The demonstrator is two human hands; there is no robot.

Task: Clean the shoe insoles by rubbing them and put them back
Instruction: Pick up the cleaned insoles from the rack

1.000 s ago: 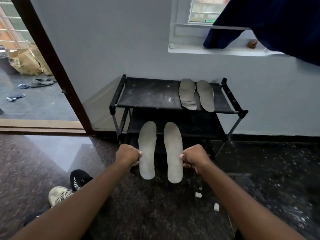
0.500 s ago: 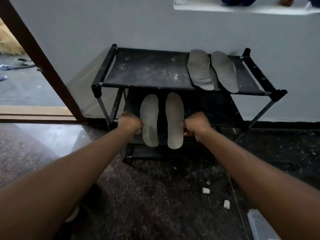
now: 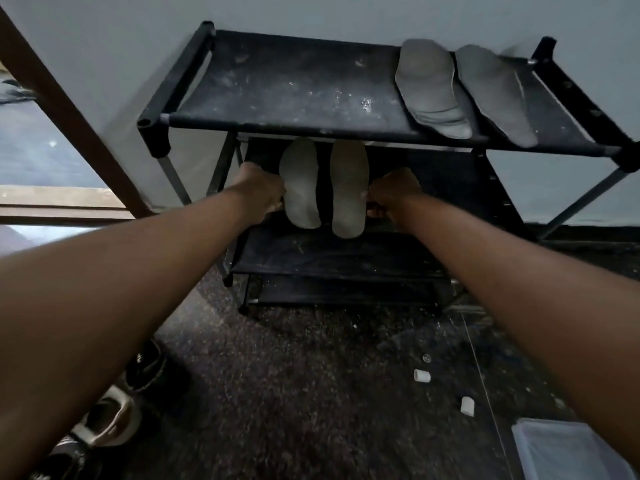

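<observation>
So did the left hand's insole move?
Yes. The left insole, pinched by the left hand, went forward toward the shoe rack: its tip is now under the top shelf. The right hand holds the right insole beside it.

Insole pair (image 3: 429, 88) on rack's (image 3: 152, 133) top shelf (image 3: 277, 84), right end; second pair (image 3: 299, 181) seemingly over middle shelf (image 3: 329, 251)
</observation>
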